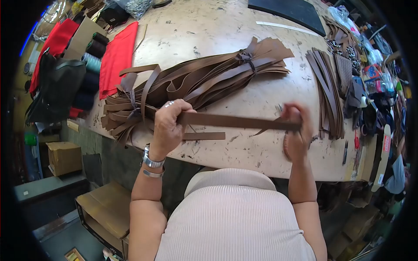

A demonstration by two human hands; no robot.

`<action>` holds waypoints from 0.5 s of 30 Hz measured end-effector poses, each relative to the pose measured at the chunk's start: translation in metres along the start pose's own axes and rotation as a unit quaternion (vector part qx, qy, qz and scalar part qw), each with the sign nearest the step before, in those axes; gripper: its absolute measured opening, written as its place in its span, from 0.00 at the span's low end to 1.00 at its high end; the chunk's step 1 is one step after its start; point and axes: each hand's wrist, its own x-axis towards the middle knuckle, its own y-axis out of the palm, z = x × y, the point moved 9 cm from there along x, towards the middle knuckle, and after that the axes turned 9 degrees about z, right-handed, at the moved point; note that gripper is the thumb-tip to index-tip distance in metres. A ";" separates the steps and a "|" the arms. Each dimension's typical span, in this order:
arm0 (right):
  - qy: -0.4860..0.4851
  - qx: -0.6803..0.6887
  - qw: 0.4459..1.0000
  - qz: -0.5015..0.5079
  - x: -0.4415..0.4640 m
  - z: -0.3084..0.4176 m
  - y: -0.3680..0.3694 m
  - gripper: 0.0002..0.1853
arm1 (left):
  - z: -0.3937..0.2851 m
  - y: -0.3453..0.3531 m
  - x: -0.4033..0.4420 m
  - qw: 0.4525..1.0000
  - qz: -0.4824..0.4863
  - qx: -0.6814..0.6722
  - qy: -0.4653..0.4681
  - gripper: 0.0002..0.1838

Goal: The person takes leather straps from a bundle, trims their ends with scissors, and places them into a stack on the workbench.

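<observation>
A brown strip (235, 121) is stretched level between my two hands, above the near part of the table. My left hand (171, 126) is closed round its left end, with a watch and a bracelet on that wrist. At the right end my right hand (298, 126) is blurred by motion, its fingers bent around the strip. Behind them lies a large bundle of brown strips (191, 80), tied near both ends with dark cord. Another short brown strip (203, 136) lies flat on the table just beyond my left hand's right side.
The worktable (244, 154) has its edge in front of my body. More brown strips (326, 93) lie at the right. Red cloth (118, 61) and thread spools (92, 63) are at the left. A black board (287, 15) and white ruler (287, 28) lie at the back.
</observation>
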 end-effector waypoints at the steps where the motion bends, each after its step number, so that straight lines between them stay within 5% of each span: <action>1: 0.096 -0.007 0.994 0.048 0.001 -0.040 0.007 0.07 | 0.004 0.000 0.004 1.000 -0.005 -0.024 -0.018 0.06; 5: 0.152 -0.227 0.941 0.201 -0.022 -0.069 0.023 0.29 | -0.043 0.028 0.029 0.984 0.037 0.158 0.068 0.02; 6: 0.132 -0.201 0.943 0.230 -0.024 -0.056 0.028 0.39 | -0.049 0.043 0.031 0.977 0.064 0.185 0.084 0.06; 9: 0.043 -0.059 0.972 0.222 -0.024 -0.012 0.033 0.41 | -0.080 0.089 0.035 0.968 0.085 0.198 0.125 0.10; 10: -0.003 -0.035 0.988 0.152 -0.023 -0.001 0.030 0.32 | -0.092 0.103 0.037 0.971 0.094 0.176 0.133 0.13; 15: 0.091 0.218 0.969 -0.069 -0.024 -0.047 -0.026 0.08 | -0.119 0.123 0.051 0.983 0.116 0.065 0.130 0.15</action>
